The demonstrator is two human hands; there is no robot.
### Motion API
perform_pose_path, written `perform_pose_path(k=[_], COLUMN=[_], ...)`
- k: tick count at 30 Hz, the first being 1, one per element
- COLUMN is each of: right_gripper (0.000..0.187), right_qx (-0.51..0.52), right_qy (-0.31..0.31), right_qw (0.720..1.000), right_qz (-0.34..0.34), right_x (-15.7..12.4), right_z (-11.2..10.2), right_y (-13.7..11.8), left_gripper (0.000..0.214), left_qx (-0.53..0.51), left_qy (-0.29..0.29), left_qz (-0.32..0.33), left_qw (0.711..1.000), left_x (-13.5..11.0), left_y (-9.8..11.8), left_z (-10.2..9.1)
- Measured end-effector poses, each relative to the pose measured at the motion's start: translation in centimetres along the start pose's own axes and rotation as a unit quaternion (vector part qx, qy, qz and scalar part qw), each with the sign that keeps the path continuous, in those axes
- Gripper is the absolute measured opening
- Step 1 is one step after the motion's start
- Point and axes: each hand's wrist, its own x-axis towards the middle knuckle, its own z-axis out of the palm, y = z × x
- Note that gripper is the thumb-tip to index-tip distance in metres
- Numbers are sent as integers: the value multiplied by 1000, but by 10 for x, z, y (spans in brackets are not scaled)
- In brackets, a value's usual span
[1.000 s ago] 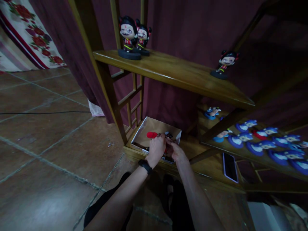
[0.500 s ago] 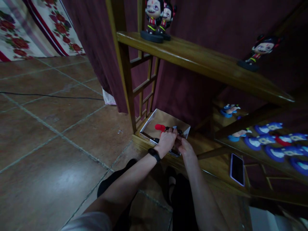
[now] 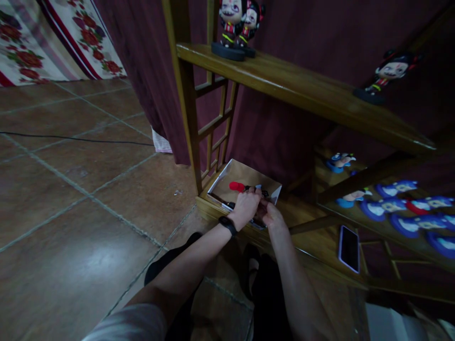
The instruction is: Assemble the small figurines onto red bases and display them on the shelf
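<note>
Starting at the left of the shelving, the white box (image 3: 245, 171) sits open on the lower shelf (image 3: 302, 213), a red-ended piece (image 3: 236, 186) lying inside. Two dark-haired figures (image 3: 231, 26) stand above, looking settled. And here's the left hand (image 3: 248, 206), tight together with the right hand (image 3: 271, 214) over the box; whether they're gripping anything, can't tell! That handling looks unfinished. Further right, a phone (image 3: 349, 249) lies flat, a lone dark-haired figure (image 3: 393, 71) stands, and blue figures (image 3: 387, 207) are already lined up.
</note>
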Motion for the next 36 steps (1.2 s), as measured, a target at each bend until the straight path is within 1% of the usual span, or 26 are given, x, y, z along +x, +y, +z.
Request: perform_pose_path(k=[2, 4, 5, 6, 7, 8, 10, 11, 12, 13, 14, 16, 20, 23, 27, 30, 34, 36], right_gripper=[12, 14, 15, 16, 17, 17, 19, 19, 19, 20, 20, 21, 22, 21, 20, 20, 19, 19], right_qx=[28, 36, 29, 19, 7, -4, -24, -32, -40, -46, -49, -46, -19, -21, -36, -27, 6, 23], right_qy=[11, 7, 2, 1, 4, 8, 19, 26, 32, 39, 44, 43, 46, 46, 46, 39, 43, 26], right_qw=[999, 999, 999, 1000, 1000, 1000, 998, 998, 997, 996, 996, 997, 998, 998, 998, 998, 998, 998], right_qz=[33, 37, 25, 11, -5, -21, -46, -53, -57, -59, -59, -52, -44, -42, -36, -35, -52, -61], right_x=[-2, -5, -6, -7, -7, -8, -9, -9, -10, -10, -10, -11, -12, -12, -12, -12, -12, -12], right_z=[2, 5, 7, 8, 9, 11, 13, 14, 15, 15, 15, 15, 15, 15, 15, 16, 17, 17], right_y=[-3, -6, -8, -10, -11, -12, -15, -16, -16, -17, -17, -18, -16, -15, -11, -9, -13, -18], left_gripper=[24, 17, 14, 10, 6, 3, 7, 10, 13, 16, 19, 21, 21, 19, 17, 17, 19, 23], left_qx=[-52, -141, -202, -274, -354, -437, -582, -632, -666, -687, -697, -706, -711, -711, -703, -698, -703, -709], left_qy=[17, 39, 48, 50, 44, 33, 5, -8, -18, -24, -27, -27, -15, -13, -22, -23, -13, 1], left_qz=[-25, -58, -75, -98, -125, -156, -209, -228, -239, -244, -247, -250, -264, -274, -285, -287, -254, -242], left_qw=[998, 988, 975, 956, 926, 885, 786, 741, 706, 684, 672, 662, 652, 648, 651, 655, 664, 662], left_x=[4, 10, 14, 17, 20, 23, 26, 26, 26, 25, 25, 24, 25, 25, 24, 24, 27, 29], left_y=[-6, -14, -17, -20, -23, -24, -27, -28, -28, -29, -30, -31, -32, -33, -36, -38, -37, -37], left_z=[4, 9, 11, 14, 16, 18, 21, 23, 24, 24, 25, 26, 27, 27, 28, 28, 28, 27])
